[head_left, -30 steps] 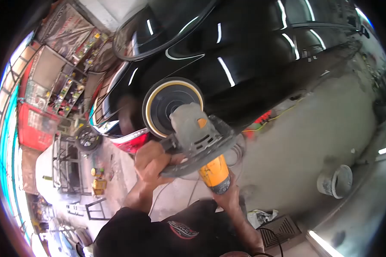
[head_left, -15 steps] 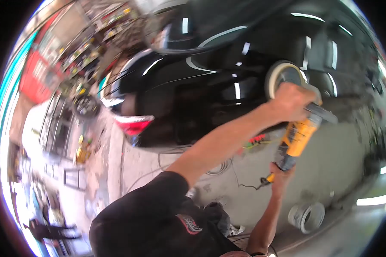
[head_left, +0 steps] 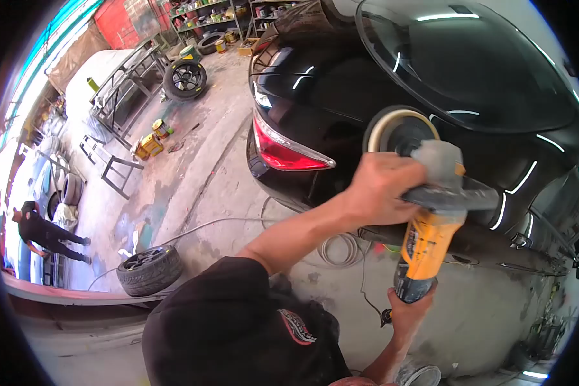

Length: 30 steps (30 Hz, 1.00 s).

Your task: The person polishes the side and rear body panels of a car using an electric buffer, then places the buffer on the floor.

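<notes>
A yellow and black polisher (head_left: pixel 426 244) is held in both hands beside the rear of a glossy black car (head_left: pixel 328 96). My left hand (head_left: pixel 385 186) is closed around the grip near the polisher's head, with part of that grip hidden behind the fingers. Lower down, my right hand (head_left: pixel 410 311) is wrapped around the rear end of the tool body. The round pad (head_left: pixel 402 121), with its pale rim, is at the car's dark rear panel; its contact face is hidden. To the left of the pad is the red tail light (head_left: pixel 286 151).
A loose tyre (head_left: pixel 149 270) lies on the floor at left, and a cable (head_left: pixel 225 220) runs past it. Coiled hose (head_left: pixel 339 249) lies below the car. A bucket (head_left: pixel 421 375) stands at the bottom. Farther back are a wheel (head_left: pixel 185 78), metal stand (head_left: pixel 112 168), cans (head_left: pixel 151 145) and a person (head_left: pixel 45 231).
The view has swung left, bringing the tail light, loose tyre and person more fully into sight. Both hands keep their hold on the polisher, whose pad now appears nearer the tail light.
</notes>
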### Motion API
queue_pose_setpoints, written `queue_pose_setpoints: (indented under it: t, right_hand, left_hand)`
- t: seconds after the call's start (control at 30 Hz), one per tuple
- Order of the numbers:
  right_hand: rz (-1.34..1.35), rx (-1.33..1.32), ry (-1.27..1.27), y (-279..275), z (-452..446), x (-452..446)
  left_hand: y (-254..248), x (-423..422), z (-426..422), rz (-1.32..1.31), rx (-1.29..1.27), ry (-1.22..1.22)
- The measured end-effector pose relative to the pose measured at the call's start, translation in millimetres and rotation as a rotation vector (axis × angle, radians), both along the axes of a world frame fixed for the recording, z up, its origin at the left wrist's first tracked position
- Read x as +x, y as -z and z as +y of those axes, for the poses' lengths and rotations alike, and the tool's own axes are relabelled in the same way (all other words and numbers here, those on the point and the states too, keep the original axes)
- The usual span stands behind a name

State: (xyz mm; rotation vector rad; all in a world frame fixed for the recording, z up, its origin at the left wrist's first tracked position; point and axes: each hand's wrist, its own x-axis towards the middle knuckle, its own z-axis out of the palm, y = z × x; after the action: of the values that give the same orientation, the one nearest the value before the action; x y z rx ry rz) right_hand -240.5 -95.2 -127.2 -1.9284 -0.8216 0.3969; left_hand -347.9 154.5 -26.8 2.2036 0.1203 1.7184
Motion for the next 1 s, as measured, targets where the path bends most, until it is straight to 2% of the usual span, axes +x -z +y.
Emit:
queue_pose_setpoints:
  t: [0.07,0.13,0.2,0.23,0.3,0.33,0.47,0.53,0.57,0.63,0.7,0.73,0.87,0.93,1.0]
  right_hand:
    - [0.034,0.017,-0.088,-26.8,30.4,-35.3]
    - [0.025,-0.124,-0.156,-43.4,62.0,-66.1]
    - [0.009,-0.087,-0.312,-60.8,99.4,-98.7]
    - [-0.079,0.051,-0.403,-62.1,119.4,-112.3]
    - [-0.075,-0.047,-0.484,-75.7,156.9,-142.0]
    - [-0.067,-0.083,-0.517,-79.3,175.7,-153.4]
    - [0.109,-0.104,-0.580,-90.1,224.0,-188.7]
    - [-0.006,-0.018,-0.574,-88.1,225.6,-193.4]
    - [-0.069,0.030,-0.570,-88.7,223.8,-192.4]
    - [-0.043,0.007,-0.472,-92.6,211.3,-187.3]
    - [0.028,-0.019,-0.366,-91.6,191.8,-177.2]
    - [0.087,-0.039,-0.306,-87.2,179.0,-169.4]
    - [-0.271,-0.104,-0.082,-67.1,117.7,-118.5]
    - [-0.066,-0.073,0.014,-81.5,97.0,-93.8]
    - [-0.015,-0.161,0.079,-108.0,88.0,-83.3]
  left_hand:
    - [-8.8,-60.8,21.7,0.058,-0.015,-0.122]
    - [-5.6,-116.3,41.0,0.046,-0.099,-0.304]
    - [0.3,-170.4,72.4,-0.031,-0.122,-0.449]
    - [-5.5,-193.6,85.4,-0.038,-0.153,-0.545]
    - [-4.9,-235.9,120.2,-0.161,-0.179,-0.586]
    - [-4.3,-257.5,135.8,-0.184,-0.294,-0.514]
    - [-3.2,-314.0,184.9,-0.166,-0.348,-0.608]
    - [-8.3,-312.8,186.8,-0.169,-0.340,-0.626]
    - [-10.2,-305.2,186.3,-0.204,-0.339,-0.553]
    - [-23.3,-283.1,173.7,-0.135,-0.311,-0.562]
    - [-29.0,-258.1,165.7,-0.057,-0.332,-0.355]
    - [-28.3,-238.4,164.4,-0.078,-0.226,-0.313]
    - [-35.5,-154.6,146.6,-0.038,-0.335,0.003]
    - [-38.3,-109.4,137.9,-0.088,-0.297,0.095]
    - [-42.0,-80.6,130.7,-0.137,-0.258,0.127]
